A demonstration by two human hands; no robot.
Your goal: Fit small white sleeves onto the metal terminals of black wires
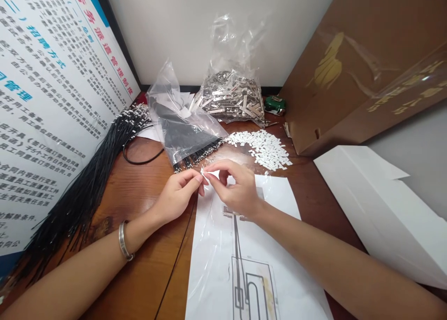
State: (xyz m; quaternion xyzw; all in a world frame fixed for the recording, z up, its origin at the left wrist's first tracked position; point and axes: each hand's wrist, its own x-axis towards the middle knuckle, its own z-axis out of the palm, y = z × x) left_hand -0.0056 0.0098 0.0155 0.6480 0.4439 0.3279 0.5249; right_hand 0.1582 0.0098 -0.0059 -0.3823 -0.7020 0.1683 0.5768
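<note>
My left hand [179,192] and my right hand [237,187] meet fingertip to fingertip above the top edge of a printed sheet. Both are closed in a pinch. A tiny white plastic piece [202,171] shows at the fingertips of my right hand. What my left fingers grip is too small and covered to make out. Just beyond the hands lies a clear bag of black wires [185,129], their metal-tipped ends sticking out at its mouth. A loose pile of small white plastic pieces [268,147] spreads behind my right hand.
Black wires with white ends [94,185] lie bundled along the left, against a printed board [52,78]. A bag of flat metal parts [230,96] stands at the back, beside a green object [275,105]. At right are a brown box [335,68] and a white carton [384,208].
</note>
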